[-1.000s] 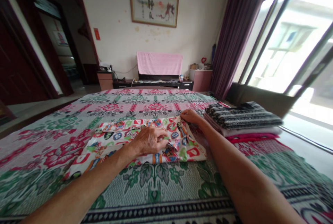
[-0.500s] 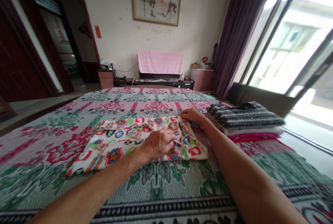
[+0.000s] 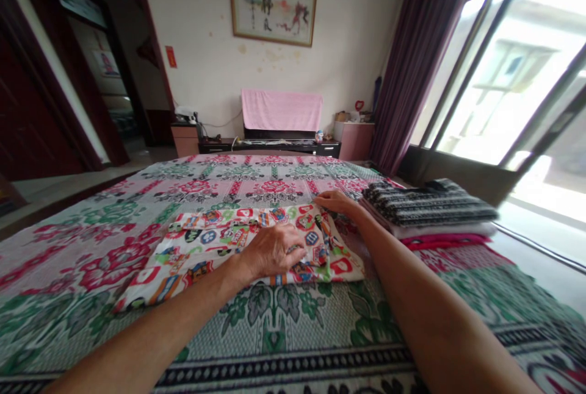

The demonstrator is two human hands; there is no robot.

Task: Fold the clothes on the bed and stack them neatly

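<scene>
A white cloth item printed with colourful cartoon badges [image 3: 229, 241] lies folded in a long flat shape on the bed. My left hand [image 3: 277, 250] is on its middle right part, fingers curled and closed on the fabric; the fingertips are partly hidden. At the far right corner of the cloth, my right hand [image 3: 336, 202] has its fingers together on the edge, gripping it. The right end of the cloth shows a folded-over layer with its edge running front to back.
A flowered bedspread [image 3: 274, 345] covers the bed. To the right of my right forearm sits a stack of folded textiles [image 3: 430, 205], black-and-white patterned on top, pink below. A window [image 3: 513, 77] is on the right. A pink-draped object [image 3: 281, 110] stands beyond the bed.
My left hand has shifted slightly left, and the small raised flap by its fingers now lies flatter. My right hand stays at the far corner.
</scene>
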